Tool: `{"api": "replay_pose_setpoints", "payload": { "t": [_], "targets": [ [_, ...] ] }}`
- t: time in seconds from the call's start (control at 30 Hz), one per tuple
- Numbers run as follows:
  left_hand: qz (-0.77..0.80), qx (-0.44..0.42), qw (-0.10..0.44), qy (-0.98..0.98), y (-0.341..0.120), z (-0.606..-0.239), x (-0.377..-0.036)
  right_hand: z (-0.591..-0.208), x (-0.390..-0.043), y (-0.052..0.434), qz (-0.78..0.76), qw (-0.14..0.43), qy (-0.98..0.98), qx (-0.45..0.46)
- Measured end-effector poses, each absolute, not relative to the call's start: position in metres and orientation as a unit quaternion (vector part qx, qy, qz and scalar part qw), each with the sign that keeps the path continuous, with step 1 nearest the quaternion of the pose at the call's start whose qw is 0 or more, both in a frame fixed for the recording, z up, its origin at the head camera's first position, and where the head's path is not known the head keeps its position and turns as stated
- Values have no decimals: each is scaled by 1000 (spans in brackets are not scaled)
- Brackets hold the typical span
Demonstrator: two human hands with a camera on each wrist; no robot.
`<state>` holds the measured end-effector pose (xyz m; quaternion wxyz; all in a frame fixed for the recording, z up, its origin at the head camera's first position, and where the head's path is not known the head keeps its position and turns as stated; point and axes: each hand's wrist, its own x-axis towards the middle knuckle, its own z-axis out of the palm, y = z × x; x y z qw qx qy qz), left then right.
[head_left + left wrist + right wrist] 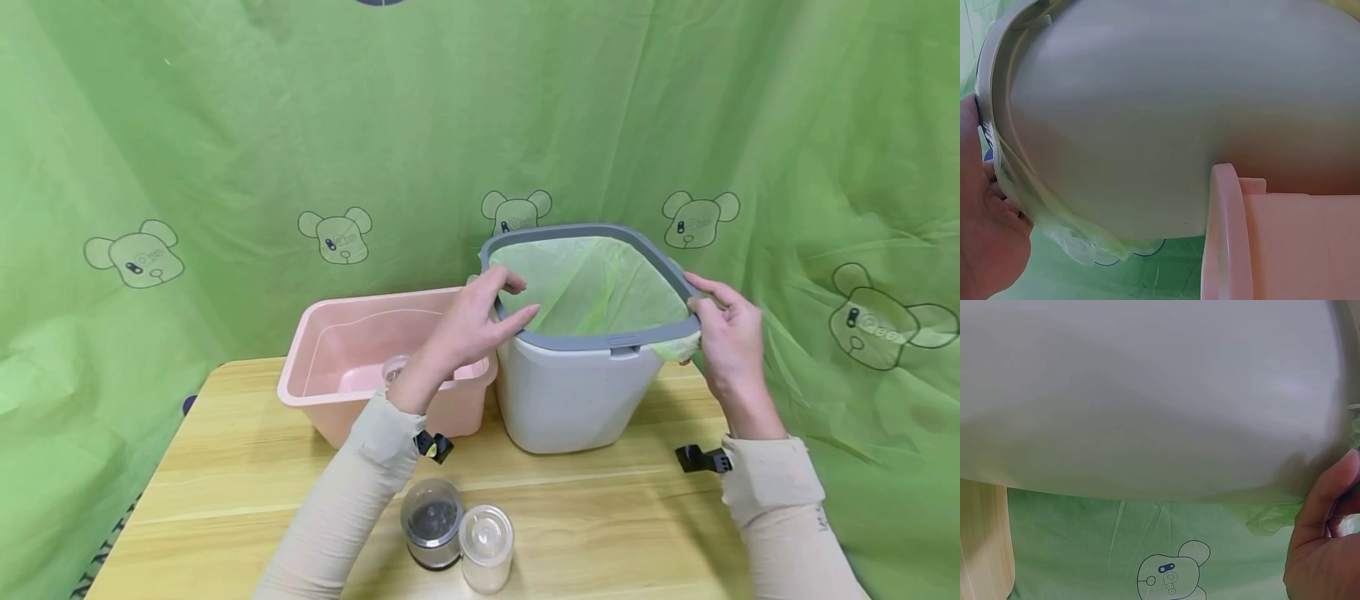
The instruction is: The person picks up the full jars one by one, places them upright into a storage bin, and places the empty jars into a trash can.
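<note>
both hands are set apart on opposite sides of the grey rim (592, 337) of the white bin (566, 396), left hand (480, 321) pinching its left edge, right hand (723, 329) gripping its right edge, bin stood centred between them on the wooden table (225, 467).

Waste bin (562, 400): pale grey, upright on table; grey rim ring (592, 340) seated on top; green liner bag (592, 287) inside, open.
</note>
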<state>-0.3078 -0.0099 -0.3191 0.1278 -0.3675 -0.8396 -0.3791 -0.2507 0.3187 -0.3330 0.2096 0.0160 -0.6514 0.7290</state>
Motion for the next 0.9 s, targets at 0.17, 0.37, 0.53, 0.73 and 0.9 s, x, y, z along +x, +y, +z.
{"api": "replay_pose_setpoints", "payload": {
  "t": [0.17, 0.37, 0.53, 0.73, 0.9],
  "targets": [
    [-382, -368, 127, -838, -10, -319, -307, -333, -251, 318, 728, 211, -652, 16],
    [-383, -365, 128, -839, -10, -318, -305, -334, -252, 318, 731, 211, -649, 16],
    [-394, -375, 135, -828, -12, -317, -297, -334, -251, 318, 733, 210, -646, 17],
    [-390, -403, 149, -815, -24, -322, -275, -334, -251, 320, 734, 206, -647, 18],
    [-373, -435, 168, -802, -46, -345, -251, -333, -251, 320, 733, 204, -648, 18]
  ]
}}
